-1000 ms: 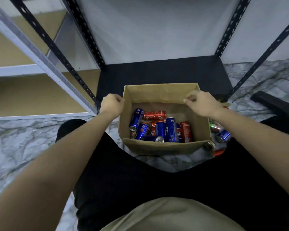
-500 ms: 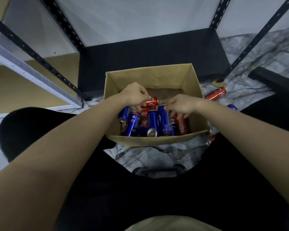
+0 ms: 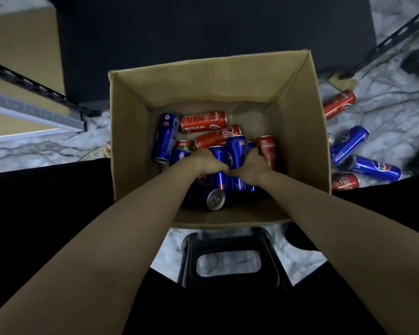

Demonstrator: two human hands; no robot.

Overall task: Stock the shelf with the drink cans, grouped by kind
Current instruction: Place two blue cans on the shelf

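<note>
An open cardboard box (image 3: pixel 302 131) stands on the marble floor in front of me, holding several blue and red drink cans. Both my hands are down inside it. My left hand (image 3: pixel 207 162) curls round a blue can (image 3: pixel 219 153) in the middle of the pile. Beside it, my right hand (image 3: pixel 252 166) grips another blue can (image 3: pixel 237 147). Red cans (image 3: pixel 203 120) lie at the back of the box, and one blue can (image 3: pixel 166 136) leans at the left. The dark bottom shelf (image 3: pixel 203 27) lies just beyond the box.
Loose cans lie on the floor right of the box: a red one (image 3: pixel 340 103), two blue ones (image 3: pixel 350 143), another red one (image 3: pixel 345 181). A black stool (image 3: pixel 228 257) sits between my legs. Shelf uprights (image 3: pixel 394 37) stand right and left; a tan shelf unit (image 3: pixel 22 56) is at left.
My head has moved closer over the box. Both hands went from the box's rim down among the cans and have closed on blue cans.
</note>
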